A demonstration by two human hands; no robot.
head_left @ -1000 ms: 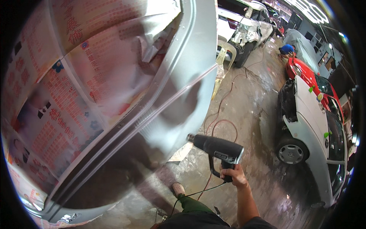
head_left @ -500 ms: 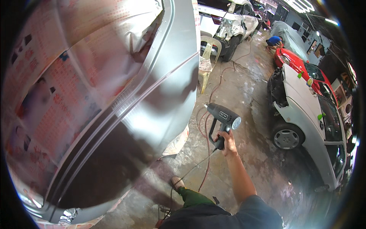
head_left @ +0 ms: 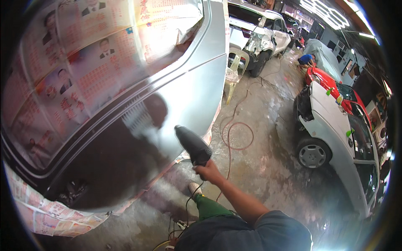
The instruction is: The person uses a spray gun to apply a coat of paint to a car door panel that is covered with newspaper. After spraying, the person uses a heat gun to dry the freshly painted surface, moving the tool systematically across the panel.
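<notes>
The right hand (head_left: 209,171) is curled closed around the grip of a black heat gun (head_left: 192,144), thumb and fingers wrapped on it. The gun sits near the middle of the view, tilted, its nozzle aimed toward 11 o'clock at a silver-grey car panel (head_left: 188,100); whether the tip touches the panel or stands just off it, I cannot tell. How the left hand stands, I cannot tell either. A dark cord (head_left: 190,198) drops from the grip toward 7 o'clock.

Taking the gun as the centre of the dial, printed masking paper (head_left: 96,54) covers the area above the panel at 10 o'clock, and more paper skirts its lower edge at 8. A pale yellow chair (head_left: 236,62) stands at 1 o'clock, near a white car (head_left: 268,35) with a crumpled rear corner. A person in blue (head_left: 307,59) bends beside a red car (head_left: 321,77) at 2 o'clock. At 3, a red hose (head_left: 253,138) lies looped on the concrete floor (head_left: 272,180), with a pale car (head_left: 331,111) well beyond it
</notes>
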